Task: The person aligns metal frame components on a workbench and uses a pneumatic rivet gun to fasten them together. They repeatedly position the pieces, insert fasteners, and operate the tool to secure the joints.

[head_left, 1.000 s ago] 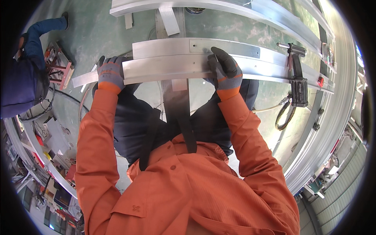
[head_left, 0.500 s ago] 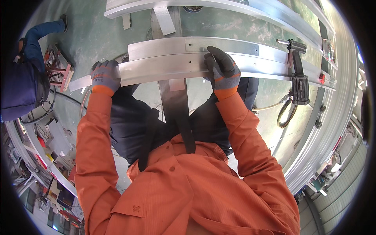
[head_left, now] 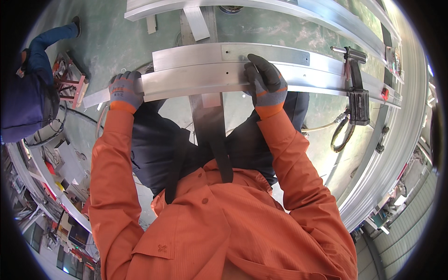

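A long silver aluminium profile [head_left: 186, 80] with small holes lies across in front of me, over my knees. My left hand [head_left: 126, 91], in a grey and orange work glove, is closed around a narrow part near its left end. My right hand [head_left: 266, 84], gloved alike, rests on the profile right of the middle. Between its thumb and forefinger is a thin metal pin [head_left: 255, 67], perhaps a rivet; its lower end is hidden. A flat metal plate [head_left: 266, 53] with holes lies along the far strip of the profile. To the right, a black rivet gun [head_left: 357, 88] hangs over the profile.
More aluminium profiles [head_left: 261, 8] run across the far side, and long stacked ones [head_left: 394, 149] curve along the right. A dark upright beam [head_left: 205, 116] stands between my legs. At left are a person [head_left: 28, 93] and a red metal stand [head_left: 72, 84]. An air hose [head_left: 322, 127] trails right.
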The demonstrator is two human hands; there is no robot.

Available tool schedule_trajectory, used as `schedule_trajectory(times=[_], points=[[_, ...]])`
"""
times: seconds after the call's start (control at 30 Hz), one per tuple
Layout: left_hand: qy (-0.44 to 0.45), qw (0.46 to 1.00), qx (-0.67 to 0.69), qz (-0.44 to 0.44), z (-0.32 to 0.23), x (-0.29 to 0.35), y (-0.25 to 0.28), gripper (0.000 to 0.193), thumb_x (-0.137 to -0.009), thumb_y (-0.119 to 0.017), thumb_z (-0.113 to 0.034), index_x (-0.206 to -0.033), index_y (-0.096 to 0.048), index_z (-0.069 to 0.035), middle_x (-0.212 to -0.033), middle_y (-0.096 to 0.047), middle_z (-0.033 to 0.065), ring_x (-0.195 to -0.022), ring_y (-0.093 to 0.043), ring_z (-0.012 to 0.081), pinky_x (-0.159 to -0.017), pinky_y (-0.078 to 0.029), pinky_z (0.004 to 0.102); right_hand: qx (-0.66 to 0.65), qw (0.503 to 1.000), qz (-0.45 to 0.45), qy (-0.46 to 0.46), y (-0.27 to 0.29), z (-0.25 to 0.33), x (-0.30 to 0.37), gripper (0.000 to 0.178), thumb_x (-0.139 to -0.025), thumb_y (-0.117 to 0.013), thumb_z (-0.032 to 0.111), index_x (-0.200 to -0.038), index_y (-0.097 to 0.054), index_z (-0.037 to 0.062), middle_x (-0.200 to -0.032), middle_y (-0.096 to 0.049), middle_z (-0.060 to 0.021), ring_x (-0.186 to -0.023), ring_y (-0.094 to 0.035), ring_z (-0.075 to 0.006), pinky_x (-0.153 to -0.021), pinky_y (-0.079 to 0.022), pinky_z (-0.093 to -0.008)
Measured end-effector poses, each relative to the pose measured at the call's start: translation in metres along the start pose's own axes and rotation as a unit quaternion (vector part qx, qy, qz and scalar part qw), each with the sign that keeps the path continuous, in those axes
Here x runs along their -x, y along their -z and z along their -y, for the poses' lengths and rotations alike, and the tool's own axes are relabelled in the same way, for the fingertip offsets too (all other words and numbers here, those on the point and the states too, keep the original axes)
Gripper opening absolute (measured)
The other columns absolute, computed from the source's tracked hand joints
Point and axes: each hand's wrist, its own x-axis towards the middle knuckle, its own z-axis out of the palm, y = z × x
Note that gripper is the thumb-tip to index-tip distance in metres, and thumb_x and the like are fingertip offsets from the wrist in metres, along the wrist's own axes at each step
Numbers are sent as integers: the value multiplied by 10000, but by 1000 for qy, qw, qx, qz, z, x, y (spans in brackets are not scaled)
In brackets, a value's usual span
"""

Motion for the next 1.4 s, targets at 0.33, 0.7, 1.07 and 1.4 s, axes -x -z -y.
schedule_trajectory(times=[0.33,0.7,1.07,1.4], points=[[-13,1000,17,-22,-10,-2,8,488,-644,-796,-132,-1105,-652,-203,-1132,-665,79,-1126,-607,334,-986,-443,469,-1,1000,-1,-15,0,5,0,217,-867,-676,84,-1076,-736,95,-935,-729,-117,-843,-690,-312,-739,-548,-383],[17,1000,-14,13,-12,-2,8,556,-696,-768,-226,-1234,-630,-207,-1201,-676,60,-1186,-604,288,-1034,-449,430,105,987,89,81,-1,11,-8,185,-845,-657,87,-990,-749,155,-991,-739,-43,-901,-687,-291,-756,-559,-394],[11,1000,1,1,-15,-5,9,512,-687,-782,-231,-1177,-637,-195,-1211,-659,48,-1167,-608,284,-1010,-461,422,313,908,221,171,-6,17,-10,332,-770,-728,121,-1099,-711,162,-1085,-686,-95,-972,-650,-340,-797,-542,-413],[53,996,-11,69,-19,8,35,503,-715,-795,-300,-1191,-653,-219,-1189,-663,30,-1177,-614,252,-1019,-466,406,590,794,-112,-97,235,-76,-134,702,-857,-648,560,-1384,-582,100,-1118,-718,-212,-1081,-678,-383,-925,-533,-463]])
